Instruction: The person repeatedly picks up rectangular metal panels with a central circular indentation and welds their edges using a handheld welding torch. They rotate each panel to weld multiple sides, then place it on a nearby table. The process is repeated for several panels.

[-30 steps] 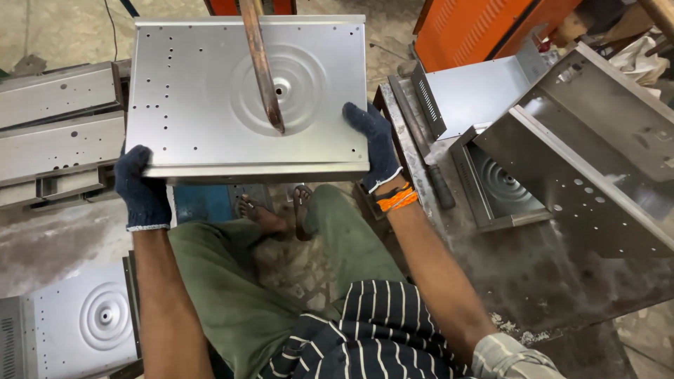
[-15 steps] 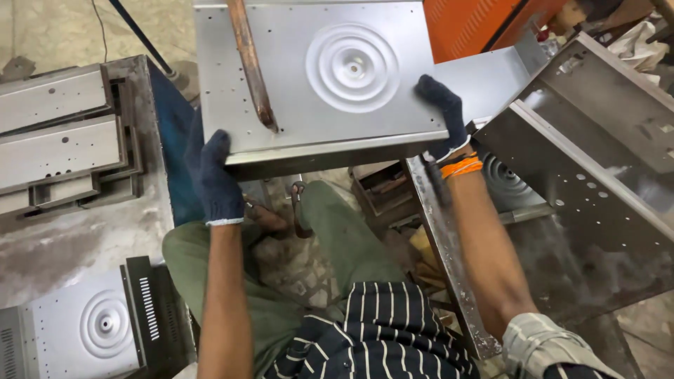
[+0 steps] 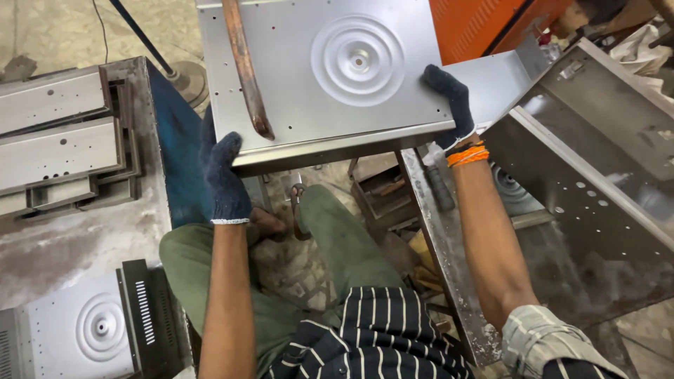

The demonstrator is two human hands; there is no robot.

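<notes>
Two gloved hands grip one grey metal panel point(image 3: 330, 77) by its near edge, holding it level above the person's knees. Nearest of all is the striped shirt point(image 3: 379, 337), with green trousers point(image 3: 337, 245) spreading beyond it. At the near left, a second stamped panel point(image 3: 77, 333) with a round embossed ring lies flat beside a dark louvred piece point(image 3: 144, 316). The left hand point(image 3: 225, 179), in a dark blue knit glove, has its fingers point(image 3: 228, 147) closed over the panel's near left corner, thumb side up on the top face. The right hand point(image 3: 453, 105), gloved alike and with orange bands point(image 3: 467, 156) on the wrist, has its fingers wrapped on the panel's near right edge. The panel carries a ring of concentric raised circles point(image 3: 358, 61) right of centre and small holes along its margins. A rusty brown rod point(image 3: 246, 67) comes down from the far side, and its tip meets the panel's top face just beyond the left hand. To the left, a bench point(image 3: 84, 231) bears a stack of folded grey channels point(image 3: 56, 137). To the right stands a large open metal casing point(image 3: 597, 175) with punched holes. Beyond the panel's far right corner an orange cabinet point(image 3: 491, 24) shows.
</notes>
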